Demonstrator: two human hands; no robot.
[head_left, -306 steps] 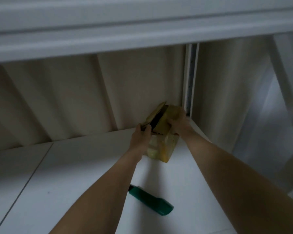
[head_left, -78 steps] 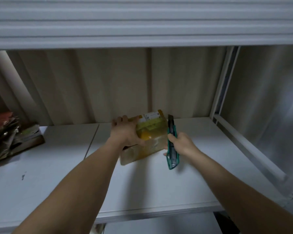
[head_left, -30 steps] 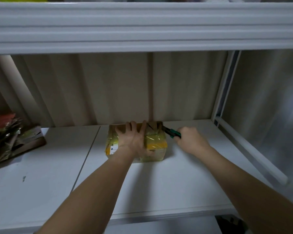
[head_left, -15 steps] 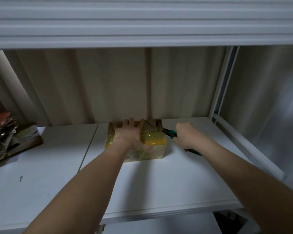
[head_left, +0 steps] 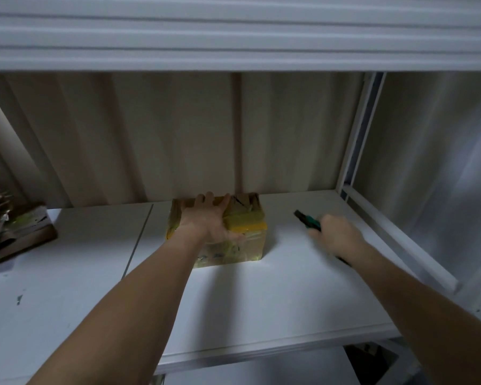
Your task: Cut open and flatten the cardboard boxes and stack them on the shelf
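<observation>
**K:** White shelf (head_left: 275,295), corrugated wall behind, dim light. Status?

**M:** One cardboard box (head_left: 242,234) sits at the far middle of the shelf, wrapped in yellow tape and not yet flattened. Left hand (head_left: 208,220) lies on top of it, fingers spread to the far edge, pressing it down. Right hand (head_left: 336,234) is off to the right, apart from the box, fingers wrapped round a green utility knife (head_left: 307,219) with its tip pointing far-left.

**K:** Tape cut?

**M:** Can't tell from here. Top looks scuffed at the far right corner, but the box holds its shape.

**K:** Stack?

**M:** Pile of flattened cardboard (head_left: 14,234) at the far left edge. I'd call this mid-task: opening, flattening and stacking this one remain.
</observation>
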